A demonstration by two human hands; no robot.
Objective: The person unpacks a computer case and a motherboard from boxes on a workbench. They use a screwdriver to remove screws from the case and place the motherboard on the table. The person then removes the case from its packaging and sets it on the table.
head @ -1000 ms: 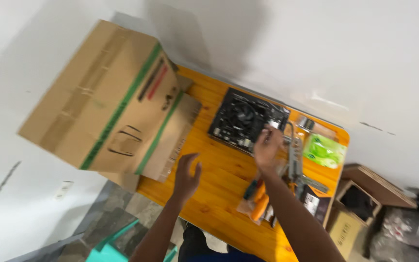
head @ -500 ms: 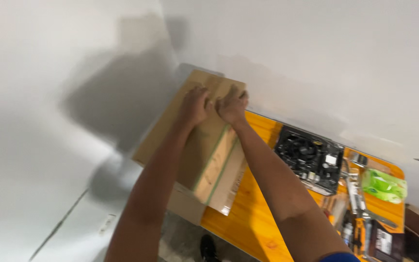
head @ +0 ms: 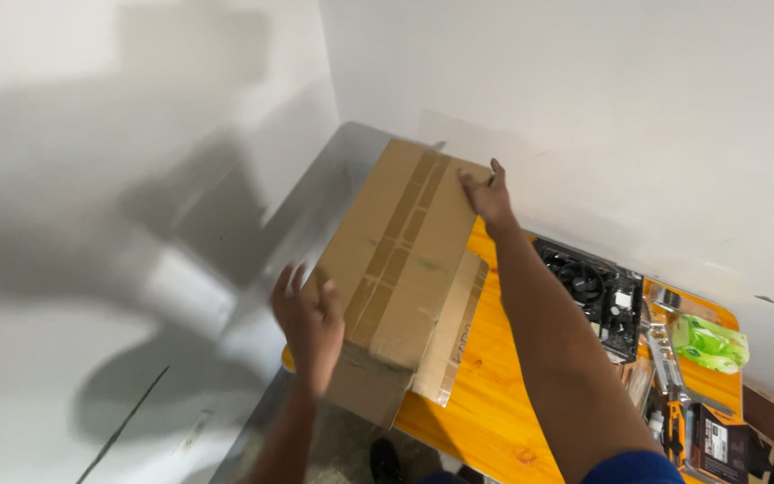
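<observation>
A big brown cardboard box [head: 402, 260] sat at the 9 o'clock end of the orange counter [head: 485, 394], tipped up against the white wall. The left hand [head: 309, 324] pressed flat on its near side, and the right hand [head: 487, 194] gripped its far top corner, so the box could not fall. At 3 o'clock lay a black computer board [head: 597, 296] and a green packet [head: 709, 344], well apart from the box.

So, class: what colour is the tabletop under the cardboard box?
Orange-yellow wood tabletop, seen in the head view.
</observation>
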